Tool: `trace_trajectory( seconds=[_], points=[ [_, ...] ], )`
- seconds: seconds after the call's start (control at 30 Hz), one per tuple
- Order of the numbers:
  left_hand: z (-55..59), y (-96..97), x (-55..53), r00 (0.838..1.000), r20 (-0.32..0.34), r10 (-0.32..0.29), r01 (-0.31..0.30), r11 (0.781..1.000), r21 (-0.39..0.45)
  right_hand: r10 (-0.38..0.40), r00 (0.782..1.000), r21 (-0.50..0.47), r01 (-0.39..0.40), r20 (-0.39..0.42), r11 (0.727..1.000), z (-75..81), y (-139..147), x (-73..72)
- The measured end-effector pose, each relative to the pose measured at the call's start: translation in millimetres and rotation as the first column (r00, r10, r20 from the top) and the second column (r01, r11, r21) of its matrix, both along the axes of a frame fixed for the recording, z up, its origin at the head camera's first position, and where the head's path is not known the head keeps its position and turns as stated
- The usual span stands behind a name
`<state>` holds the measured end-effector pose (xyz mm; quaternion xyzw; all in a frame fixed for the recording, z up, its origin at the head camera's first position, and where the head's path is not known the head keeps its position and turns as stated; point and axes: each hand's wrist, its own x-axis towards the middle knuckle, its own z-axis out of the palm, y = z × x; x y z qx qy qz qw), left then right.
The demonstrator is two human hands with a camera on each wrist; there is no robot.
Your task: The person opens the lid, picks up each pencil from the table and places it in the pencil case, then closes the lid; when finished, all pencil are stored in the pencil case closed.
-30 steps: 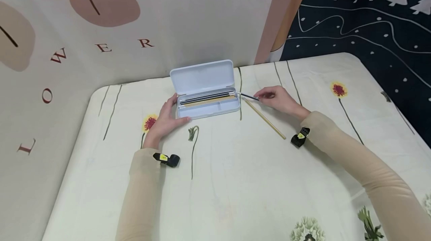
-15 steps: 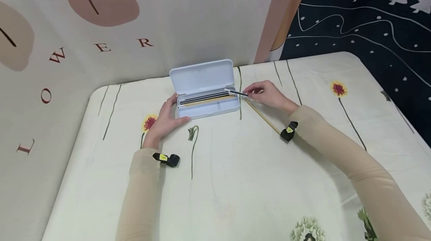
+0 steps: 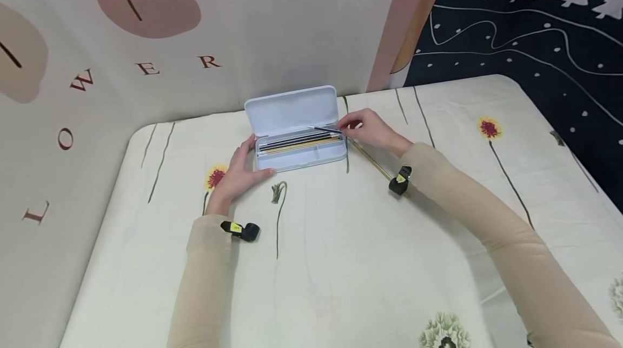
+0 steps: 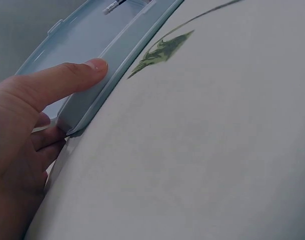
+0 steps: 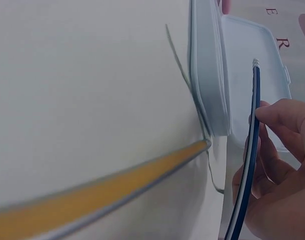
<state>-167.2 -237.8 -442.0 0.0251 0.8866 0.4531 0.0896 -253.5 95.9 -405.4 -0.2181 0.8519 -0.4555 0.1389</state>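
Note:
A light blue pencil case (image 3: 302,165) lies with its lid (image 3: 292,110) raised. Several dark and yellow pencils (image 3: 298,146) lie lengthwise inside it. My left hand (image 3: 239,168) holds the case's left end; in the left wrist view the thumb (image 4: 95,69) presses on the front wall and the fingers sit behind the end. Between thumb and fingertips, my right hand (image 3: 367,129) pinches a dark blue striped pencil (image 5: 254,102), its white eraser end pointing left over the open case. A yellow pencil (image 3: 371,160) lies on the cloth below my right hand, partly covered by the wrist camera.
The surface wears a white cloth (image 3: 311,261) with printed flowers. Close behind the case rises a light wall hanging (image 3: 292,29) with letters. A dark hanging (image 3: 516,40) with printed trees borders the back right.
My right hand has moved left, carrying the dark blue pencil from beside the case's right end to over its interior. The left hand and the case have stayed in place.

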Motion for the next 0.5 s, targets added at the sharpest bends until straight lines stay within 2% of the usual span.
trace_trajectory(
  seconds=[0.3,0.5],
  points=[
    [-0.1,-0.3,0.9,1.000,-0.004,0.000,0.000,1.000,0.001,0.057,0.998,-0.016,-0.057,-0.026,0.998,1.3,-24,-7.9],
    [0.4,0.1,1.3,1.000,-0.011,-0.003,0.003,1.000,0.005,0.104,0.992,-0.020,-0.106,-0.073,0.994,4.4,-43,-6.9]
  ],
)
